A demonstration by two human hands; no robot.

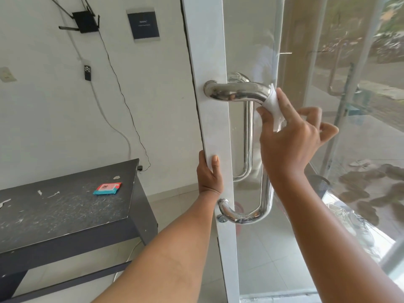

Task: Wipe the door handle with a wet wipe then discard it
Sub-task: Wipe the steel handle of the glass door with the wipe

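While my left hand (209,176) grips the white door edge (207,51), thumb on its face and fingers round the side, my right hand (288,136) pinches the white wet wipe (274,106) between thumb and forefinger, its other fingers loosely curled. That wipe presses against the upper bend of the chrome door handle (238,91). Farther left, a red and teal wipes pack (107,188) lies on the dark, scuffed worktop (54,215). Beyond, a black router (85,21) hangs on the wall.

Bright daylight, glass glare, wide-angle distortion
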